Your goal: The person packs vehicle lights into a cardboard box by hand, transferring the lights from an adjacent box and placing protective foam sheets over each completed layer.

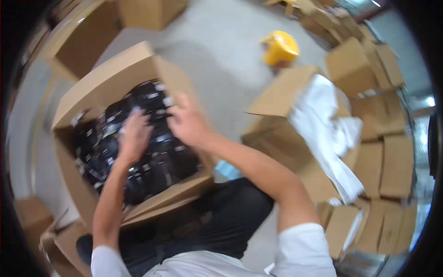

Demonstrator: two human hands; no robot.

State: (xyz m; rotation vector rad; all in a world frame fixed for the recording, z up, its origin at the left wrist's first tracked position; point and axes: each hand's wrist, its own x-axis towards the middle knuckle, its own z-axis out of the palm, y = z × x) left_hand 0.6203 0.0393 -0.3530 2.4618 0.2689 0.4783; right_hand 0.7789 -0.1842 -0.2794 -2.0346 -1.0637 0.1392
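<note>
An open cardboard box stands in front of me, filled with shiny black bagged items bearing small white labels. What the bags contain, I cannot make out. My left hand reaches into the box over the middle of the bags, its fingers apart and blurred. At the right inner side, my right hand touches or hovers by the bags next to the box wall, fingers spread and also blurred. Nothing shows held in either hand.
To my right, another open carton has white sheeting hanging out. Beyond stands a yellow plastic stool. Stacked cartons line the right side. An open carton is at the far left. Something light blue lies beside my knee.
</note>
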